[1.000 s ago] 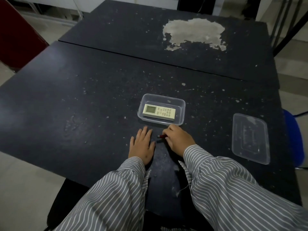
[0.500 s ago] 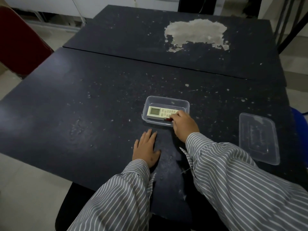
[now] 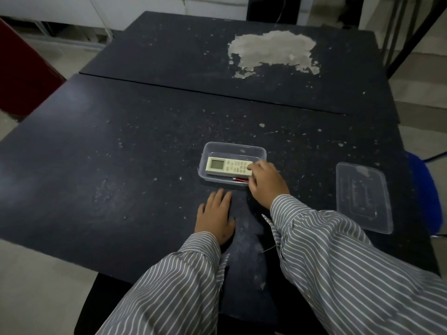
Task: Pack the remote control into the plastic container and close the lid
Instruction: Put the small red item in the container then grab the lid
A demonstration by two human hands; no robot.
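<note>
So packing step is nearly wrapped. Remote control (image 3: 228,167) lies flat in the plastic container (image 3: 233,147), screen end to my left, keypad to my right, sitting toward the near wall. My right hand (image 3: 264,182) is over the container's right end, fingertips (image 3: 250,167) on or just above the keypad end of the remote. A thin red item (image 3: 240,180) lies along the near wall of the container beside the remote, its right end at my fingers; pen or marker maybe, too small to say. Can't tell whether I'm pinching it or just touching it, so right hand's grip is unclear. My left hand (image 3: 215,215) is flat on the table (image 3: 121,153), fingers spread, empty, just short of the container and not touching it.

Lid (image 3: 362,197) is on the table well off to my right, apart from the container, lying flat.

Judgement: contents are in, closing not started. Next move calls for my right hand to let go and come out, reach right for the lid, bring it over and line up its corners with the rim, then press the edges down. Left hand should probably hold the container so it doesn't slide.
</note>
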